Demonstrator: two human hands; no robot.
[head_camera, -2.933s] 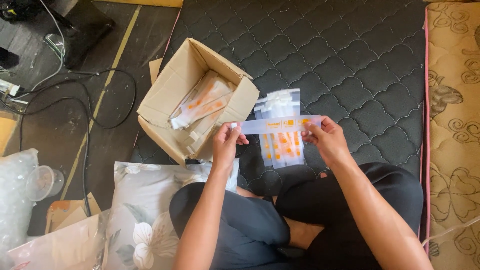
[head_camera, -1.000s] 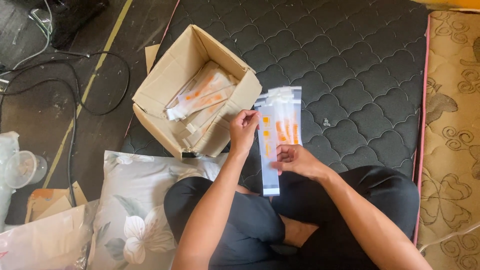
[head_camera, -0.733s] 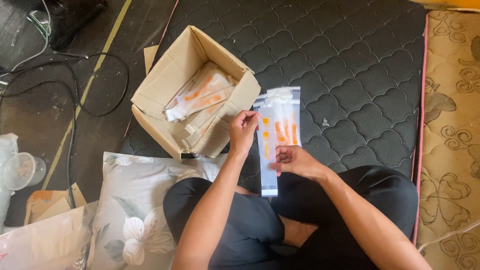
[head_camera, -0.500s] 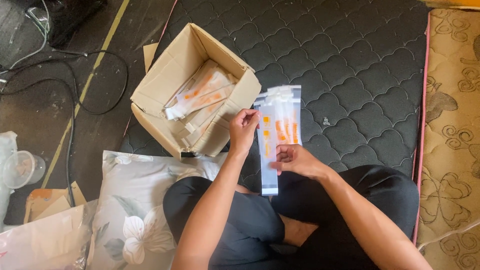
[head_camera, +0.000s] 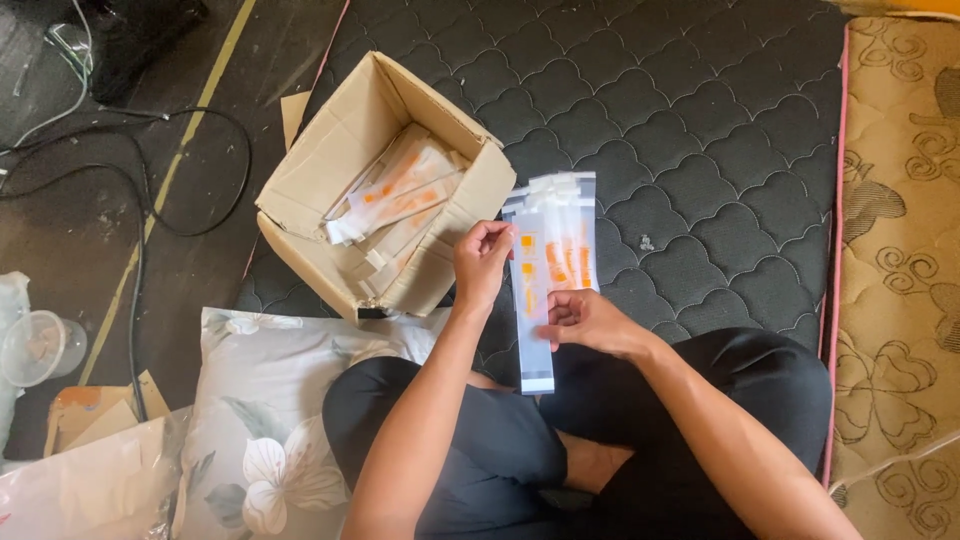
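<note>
Beside the open cardboard box (head_camera: 330, 190), the left hand (head_camera: 482, 262) pinched a long clear plastic sleeve (head_camera: 535, 300); the right hand (head_camera: 585, 320) gripped its middle.

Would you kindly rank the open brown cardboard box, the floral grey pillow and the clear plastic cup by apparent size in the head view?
1. Floral grey pillow, though partly hidden by a knee; close to the box.
2. Open brown cardboard box.
3. Clear plastic cup, plainly smallest.
</note>
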